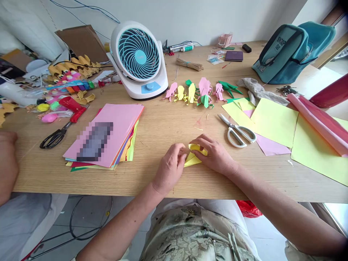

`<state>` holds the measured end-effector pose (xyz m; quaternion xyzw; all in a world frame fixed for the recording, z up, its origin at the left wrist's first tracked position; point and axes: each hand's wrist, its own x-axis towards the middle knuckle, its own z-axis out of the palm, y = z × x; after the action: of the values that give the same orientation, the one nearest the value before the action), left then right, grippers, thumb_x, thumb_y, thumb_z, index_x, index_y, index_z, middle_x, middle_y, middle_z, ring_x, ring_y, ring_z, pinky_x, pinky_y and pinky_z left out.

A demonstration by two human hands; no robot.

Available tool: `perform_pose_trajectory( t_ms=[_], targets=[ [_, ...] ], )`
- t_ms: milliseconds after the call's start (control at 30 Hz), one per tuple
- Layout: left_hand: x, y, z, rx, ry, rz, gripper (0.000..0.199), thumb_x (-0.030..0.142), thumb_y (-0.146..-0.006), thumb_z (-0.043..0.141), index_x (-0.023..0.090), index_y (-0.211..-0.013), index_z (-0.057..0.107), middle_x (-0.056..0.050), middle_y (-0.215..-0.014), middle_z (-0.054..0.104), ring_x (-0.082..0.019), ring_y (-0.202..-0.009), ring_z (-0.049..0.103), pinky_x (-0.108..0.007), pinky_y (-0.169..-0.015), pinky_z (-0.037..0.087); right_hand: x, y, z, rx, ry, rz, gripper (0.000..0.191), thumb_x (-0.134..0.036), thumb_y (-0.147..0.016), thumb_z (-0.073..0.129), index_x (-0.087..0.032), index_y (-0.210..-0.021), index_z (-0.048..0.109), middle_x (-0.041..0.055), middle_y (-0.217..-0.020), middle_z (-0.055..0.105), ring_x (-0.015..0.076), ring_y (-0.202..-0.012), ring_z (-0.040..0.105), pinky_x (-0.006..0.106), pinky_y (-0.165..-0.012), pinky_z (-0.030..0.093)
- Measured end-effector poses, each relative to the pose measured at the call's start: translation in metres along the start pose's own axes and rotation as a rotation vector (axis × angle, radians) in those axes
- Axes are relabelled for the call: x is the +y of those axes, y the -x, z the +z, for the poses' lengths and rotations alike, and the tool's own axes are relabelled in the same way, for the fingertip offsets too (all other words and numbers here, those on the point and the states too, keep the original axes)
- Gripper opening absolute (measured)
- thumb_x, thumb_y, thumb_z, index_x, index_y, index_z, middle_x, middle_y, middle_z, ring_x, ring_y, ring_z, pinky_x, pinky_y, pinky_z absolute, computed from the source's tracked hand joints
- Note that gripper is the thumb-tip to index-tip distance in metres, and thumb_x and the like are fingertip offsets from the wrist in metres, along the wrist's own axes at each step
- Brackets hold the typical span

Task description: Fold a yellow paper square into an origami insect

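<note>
A small piece of folded yellow paper lies near the front edge of the wooden table, between my two hands. My left hand pinches its left edge with thumb and fingers. From the other side my right hand grips the upper right part, fingers curled over a raised flap. Parts of the paper are hidden under my fingers. White-handled scissors lie to the right of my right hand, blades pointing away. Beyond my hands stands a row of folded paper figures, among them a pink one and a yellow one.
A stack of coloured paper with a blurred-out object on top lies left. Yellow sheets spread to the right. A fan, black-handled scissors, a teal bag and a bundle of sticks stand around. Another person's arm rests at far left.
</note>
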<state>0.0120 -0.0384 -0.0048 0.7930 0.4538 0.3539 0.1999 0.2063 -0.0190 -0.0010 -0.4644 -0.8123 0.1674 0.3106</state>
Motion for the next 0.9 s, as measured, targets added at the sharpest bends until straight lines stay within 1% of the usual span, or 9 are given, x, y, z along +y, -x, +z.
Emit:
perform_pose_trajectory(
  t_ms=[100, 167, 233, 333, 433, 567, 700, 800, 900],
  targets=[
    [-0.002, -0.007, -0.005, 0.007, -0.060, 0.103, 0.039, 0.009, -0.093, 0.049, 0.024, -0.129, 0.046, -0.005, -0.108, 0.063, -0.016, -0.098, 0.064, -0.029, -0.086, 0.054, 0.000, 0.001, -0.001, 0.003, 0.022, -0.018, 0.017, -0.022, -0.091, 0.059, -0.019, -0.107, 0.063, 0.0062, -0.096, 0.062, 0.0154, -0.074, 0.060, 0.029, -0.070, 0.047],
    [-0.004, -0.013, -0.010, -0.015, -0.136, 0.201, 0.044, 0.008, -0.093, 0.048, 0.025, -0.134, 0.046, -0.005, -0.110, 0.063, -0.016, -0.098, 0.064, -0.028, -0.086, 0.054, 0.001, 0.001, 0.000, 0.008, 0.040, -0.033, 0.017, -0.022, -0.091, 0.059, -0.018, -0.107, 0.064, 0.0060, -0.093, 0.062, 0.0164, -0.076, 0.060, 0.029, -0.070, 0.047],
    [-0.008, -0.020, -0.015, -0.040, -0.198, 0.303, 0.039, 0.006, -0.093, 0.047, 0.025, -0.127, 0.053, -0.004, -0.111, 0.064, -0.015, -0.098, 0.065, -0.025, -0.084, 0.054, 0.001, 0.001, 0.000, 0.005, 0.051, -0.047, 0.016, -0.022, -0.091, 0.059, -0.017, -0.106, 0.064, 0.0060, -0.093, 0.062, 0.0169, -0.077, 0.060, 0.030, -0.070, 0.047],
    [-0.015, -0.032, -0.022, -0.113, -0.214, 0.393, 0.030, 0.003, -0.093, 0.044, 0.020, -0.111, 0.060, -0.003, -0.105, 0.066, -0.013, -0.093, 0.067, -0.023, -0.082, 0.053, 0.002, 0.001, 0.001, -0.004, 0.056, -0.060, 0.017, -0.021, -0.091, 0.058, -0.018, -0.107, 0.063, 0.0055, -0.093, 0.062, 0.0168, -0.078, 0.060, 0.030, -0.071, 0.048],
    [-0.021, -0.043, -0.026, -0.194, -0.212, 0.474, 0.031, 0.001, -0.092, 0.043, 0.019, -0.110, 0.059, -0.004, -0.105, 0.067, -0.014, -0.097, 0.066, -0.024, -0.085, 0.053, 0.003, 0.002, 0.001, 0.010, 0.086, -0.064, 0.023, -0.022, -0.092, 0.057, -0.017, -0.115, 0.059, 0.0073, -0.099, 0.061, 0.0177, -0.079, 0.060, 0.031, -0.072, 0.050],
    [-0.022, -0.050, -0.028, -0.225, -0.195, 0.487, 0.023, 0.006, -0.093, 0.048, 0.017, -0.110, 0.059, -0.006, -0.100, 0.067, -0.017, -0.096, 0.064, -0.030, -0.087, 0.053, 0.000, 0.012, 0.002, 0.065, 0.203, -0.086, 0.027, -0.021, -0.091, 0.058, -0.014, -0.117, 0.054, 0.0133, -0.107, 0.056, 0.0228, -0.090, 0.059, 0.037, -0.078, 0.052],
    [-0.016, -0.047, -0.030, -0.255, -0.144, 0.465, 0.028, 0.005, -0.091, 0.050, 0.016, -0.116, 0.058, -0.006, -0.101, 0.066, -0.016, -0.095, 0.064, -0.029, -0.086, 0.053, -0.012, 0.030, 0.002, 0.015, 0.219, -0.075, 0.012, -0.017, -0.094, 0.051, -0.016, -0.105, 0.056, 0.0110, -0.099, 0.055, 0.0198, -0.081, 0.057, 0.034, -0.072, 0.052],
    [-0.009, -0.040, -0.034, -0.245, -0.178, 0.488, 0.025, 0.004, -0.092, 0.049, 0.015, -0.112, 0.060, -0.006, -0.097, 0.066, -0.016, -0.092, 0.063, -0.028, -0.082, 0.052, -0.025, 0.043, -0.001, -0.032, 0.172, -0.068, 0.014, -0.014, -0.096, 0.045, -0.018, -0.101, 0.058, 0.0091, -0.095, 0.054, 0.0175, -0.076, 0.055, 0.031, -0.069, 0.049],
    [-0.003, -0.036, -0.038, -0.227, -0.242, 0.504, 0.019, 0.006, -0.093, 0.048, 0.014, -0.104, 0.062, -0.006, -0.090, 0.065, -0.017, -0.087, 0.062, -0.028, -0.078, 0.051, -0.036, 0.053, 0.000, -0.011, 0.126, -0.015, 0.012, -0.015, -0.096, 0.047, -0.018, -0.100, 0.058, 0.0089, -0.096, 0.055, 0.0170, -0.075, 0.054, 0.031, -0.069, 0.048]
  ],
)
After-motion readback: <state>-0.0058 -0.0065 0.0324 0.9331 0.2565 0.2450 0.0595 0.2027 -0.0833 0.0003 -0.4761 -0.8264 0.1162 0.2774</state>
